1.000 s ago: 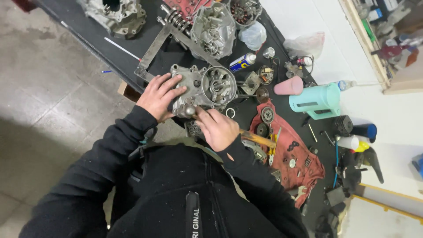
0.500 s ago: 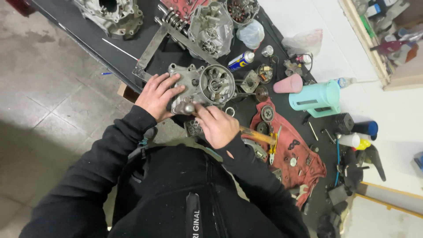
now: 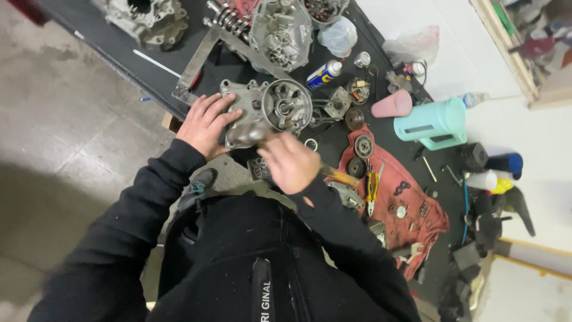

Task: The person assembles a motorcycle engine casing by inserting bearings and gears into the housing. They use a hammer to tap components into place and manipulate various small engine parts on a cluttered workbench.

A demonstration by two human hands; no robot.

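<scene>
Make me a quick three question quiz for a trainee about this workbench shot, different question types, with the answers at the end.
1. True or false: the left hand rests flat on the grey metal engine casing.
2. Multiple choice: where do the yellow-handled pliers lie? A) on the red rag B) on the floor C) inside the teal jug
3. Fill in: the pink cup lies on its side next to the ____ jug.

Key
1. True. The left hand is spread on the casing's near-left side, while the right hand works at its near edge.
2. A
3. teal
</scene>
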